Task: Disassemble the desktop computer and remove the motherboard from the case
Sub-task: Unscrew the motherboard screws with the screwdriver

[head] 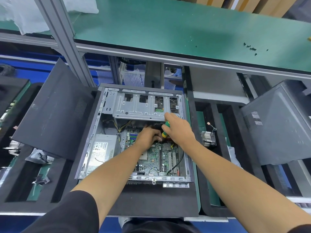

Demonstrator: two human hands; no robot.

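Observation:
An open desktop case [94, 132] lies flat in front of me, its green motherboard [159, 158] still inside. My right hand [178, 130] grips a screwdriver [165, 129] with a green and yellow handle, tip down over the board's upper part. My left hand [148, 136] is curled down on the board right beside the screwdriver shaft; what its fingers hold is hidden. A grey power supply [102, 150] sits in the case's left half. A metal drive cage [143, 105] spans the far end.
A black side panel [50, 111] leans at the left, another [277, 128] at the right. A removed heatsink [208, 137] lies in the black foam tray [207, 182] to the right. Small black screws [250, 47] dot the green shelf [168, 27] above. Bagged parts [39, 157] lie left.

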